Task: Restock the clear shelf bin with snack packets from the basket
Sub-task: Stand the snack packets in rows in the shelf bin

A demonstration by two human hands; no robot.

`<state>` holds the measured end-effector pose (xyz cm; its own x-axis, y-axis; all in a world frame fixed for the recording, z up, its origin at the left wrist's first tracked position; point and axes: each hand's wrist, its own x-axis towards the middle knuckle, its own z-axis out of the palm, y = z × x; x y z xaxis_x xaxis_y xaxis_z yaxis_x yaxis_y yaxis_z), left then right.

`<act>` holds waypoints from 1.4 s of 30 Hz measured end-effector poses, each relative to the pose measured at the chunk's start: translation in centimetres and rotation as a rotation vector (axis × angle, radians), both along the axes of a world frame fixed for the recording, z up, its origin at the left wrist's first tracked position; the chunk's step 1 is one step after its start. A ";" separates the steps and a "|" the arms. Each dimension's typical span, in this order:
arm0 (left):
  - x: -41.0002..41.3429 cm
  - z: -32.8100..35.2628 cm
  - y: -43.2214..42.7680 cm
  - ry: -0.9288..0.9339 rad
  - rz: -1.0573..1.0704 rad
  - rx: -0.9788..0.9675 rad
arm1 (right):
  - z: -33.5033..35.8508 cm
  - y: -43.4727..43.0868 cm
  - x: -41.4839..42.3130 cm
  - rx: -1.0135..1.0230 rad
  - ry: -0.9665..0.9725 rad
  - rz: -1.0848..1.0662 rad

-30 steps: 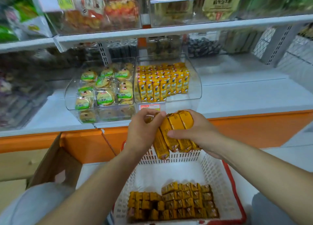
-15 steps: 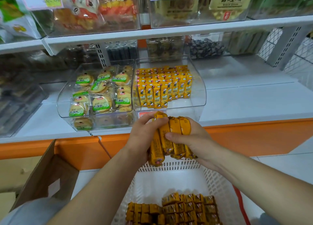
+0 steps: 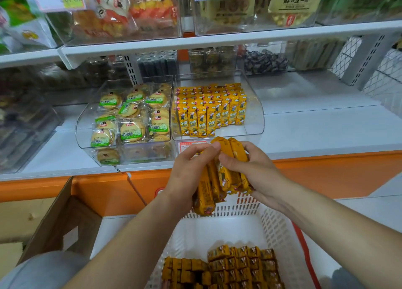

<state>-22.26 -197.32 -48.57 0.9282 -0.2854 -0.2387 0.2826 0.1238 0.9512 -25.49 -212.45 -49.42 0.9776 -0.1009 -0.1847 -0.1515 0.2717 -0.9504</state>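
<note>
Orange-yellow snack packets point(image 3: 239, 264) lie in rows at the bottom of the frame, inside the white basket point(image 3: 276, 230). Just above its far wall, at the centre, both hands hold a bundle of packets point(image 3: 219, 180) nearly upright. The left hand point(image 3: 187, 175) curls its fingers round the left side. The right hand point(image 3: 254, 173) wraps the right side, with its thumb pressing on the front. The packets look light, slim and glossy, so probably slippery; it seems best to squeeze the bundle from both sides at its middle. Further up, the clear shelf bin point(image 3: 254, 123) is partly filled, with room at its front.
</note>
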 end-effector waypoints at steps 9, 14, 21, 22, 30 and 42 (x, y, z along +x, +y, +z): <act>0.8 0.8 0.9 -0.025 -0.078 -0.047 | 0.2 0.1 0.0 0.027 0.008 -0.003; 1.7 1.5 2.2 -0.062 -0.071 0.013 | 0.7 -1.1 0.4 0.064 0.039 -0.042; 1.8 2.0 3.1 -0.071 -0.023 0.079 | 1.8 -1.9 0.9 0.250 0.112 -0.006; 1.8 2.1 3.2 -0.077 -0.017 0.087 | 2.0 -2.0 0.9 0.272 0.096 0.015; 3.5 4.6 3.8 -0.244 0.041 0.218 | 3.9 -2.6 1.3 0.125 -0.033 0.043; 7.1 4.3 4.6 -0.251 0.055 0.218 | 5.7 -5.4 13.0 -0.882 -0.082 -0.101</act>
<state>-15.14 -192.74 -44.31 0.9783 -0.2011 -0.0503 0.0344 -0.0818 0.9961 -12.52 -217.85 -43.75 0.9631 -0.2595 0.0708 -0.0888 -0.5552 -0.8269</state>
